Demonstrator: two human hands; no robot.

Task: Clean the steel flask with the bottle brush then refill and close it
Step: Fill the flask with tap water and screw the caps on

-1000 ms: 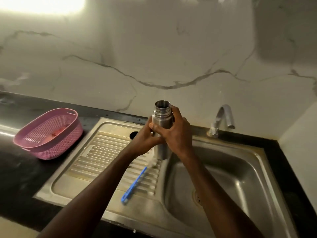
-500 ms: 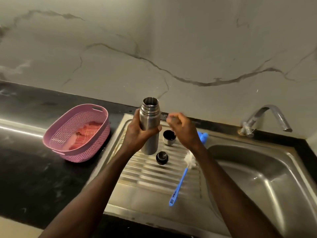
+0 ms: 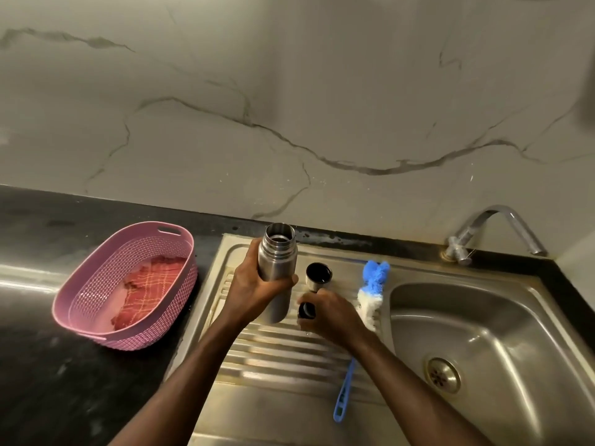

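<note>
The steel flask (image 3: pixel 277 259) stands upright and uncapped over the ribbed draining board (image 3: pixel 273 355), and my left hand (image 3: pixel 254 288) grips its body. My right hand (image 3: pixel 328 313) is down on the board just right of the flask, its fingers curled round the small black stopper (image 3: pixel 306 310). Behind it the steel cup lid (image 3: pixel 318 275) stands mouth up. The bottle brush (image 3: pixel 370 294), with a blue and white head and a blue handle (image 3: pixel 343 394), lies along the board's right side, partly under my right forearm.
A steel sink basin (image 3: pixel 483 342) with a drain (image 3: pixel 441 375) lies to the right, a tap (image 3: pixel 495 230) behind it. A pink basket (image 3: pixel 128 284) holding a red checked cloth sits on the dark counter at the left. A marble wall rises behind.
My right hand left the flask and dropped to the board, closing on the black stopper. The flask stays upright in my left hand. The view swung left and down.
</note>
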